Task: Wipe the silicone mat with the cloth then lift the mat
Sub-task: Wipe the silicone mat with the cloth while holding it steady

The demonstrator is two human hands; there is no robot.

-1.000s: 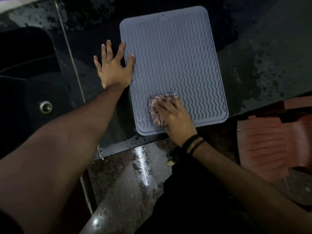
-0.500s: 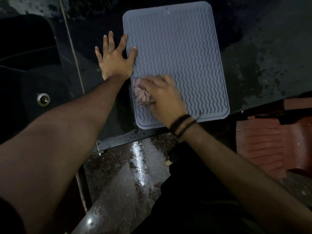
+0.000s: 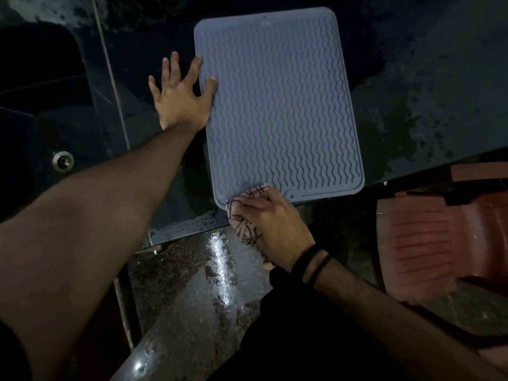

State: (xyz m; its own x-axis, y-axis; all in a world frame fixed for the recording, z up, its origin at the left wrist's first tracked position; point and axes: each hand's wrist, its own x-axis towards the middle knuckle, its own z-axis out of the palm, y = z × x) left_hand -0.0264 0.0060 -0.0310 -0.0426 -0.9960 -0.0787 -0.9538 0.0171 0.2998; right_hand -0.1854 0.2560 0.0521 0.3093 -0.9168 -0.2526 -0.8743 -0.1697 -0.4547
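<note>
Nearest the camera, the person's dark clothing fills the lower middle, above a wet, shiny floor (image 3: 192, 284) that shows a streak of reflected light. To the right stands a reddish ribbed plastic chair (image 3: 428, 243), partly blurred.

The right hand (image 3: 270, 221), with two dark bands at the wrist, is closed over a pale cloth (image 3: 243, 213) with dark line markings. The fingers are pressed together on top of the cloth. The cloth sits at the near edge of the mat, close to its near left corner, and part of it hangs over the front edge of the table (image 3: 439, 105).

The mat (image 3: 277, 105) is grey-blue, rectangular, with wavy ridges and a raised rim. It lies flat on the dark, wet-looking table, its near edge almost level with the table's front edge.

Further out, the left hand (image 3: 180, 93) lies flat with fingers spread beside the mat's left edge. The thumb and forefinger tips rest on the mat's rim; the palm is on the table.

At far left a small round metal fitting (image 3: 63, 161) sits in a dark surface.
</note>
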